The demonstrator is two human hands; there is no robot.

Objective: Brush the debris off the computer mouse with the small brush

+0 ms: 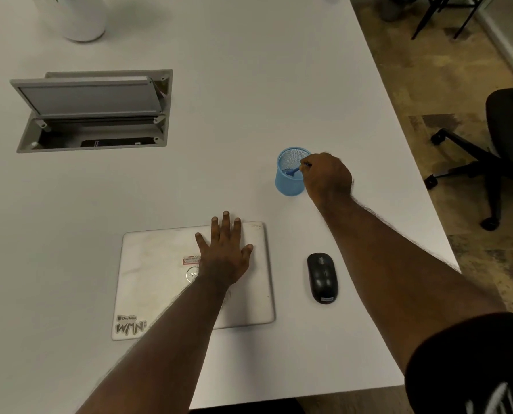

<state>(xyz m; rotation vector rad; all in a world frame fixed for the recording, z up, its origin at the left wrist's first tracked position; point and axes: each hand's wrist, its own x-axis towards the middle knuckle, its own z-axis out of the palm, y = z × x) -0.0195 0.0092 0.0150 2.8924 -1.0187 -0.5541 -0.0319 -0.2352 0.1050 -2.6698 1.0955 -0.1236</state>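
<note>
A black computer mouse (322, 277) lies on the white table (249, 100), right of a closed white laptop (156, 282). Beyond the mouse stands a blue mesh pen cup (288, 180). My right hand (327, 177) is at the cup's right rim, fingers closed on the handle of a small blue brush (294, 171) whose head points down inside the cup. My left hand (224, 255) rests flat on the laptop lid, fingers spread, holding nothing.
An open grey cable hatch (94, 112) is set into the table at the far left. A white vase (82, 19) stands at the back. The table's right edge runs diagonally, with a black office chair (503, 150) on the floor beyond it.
</note>
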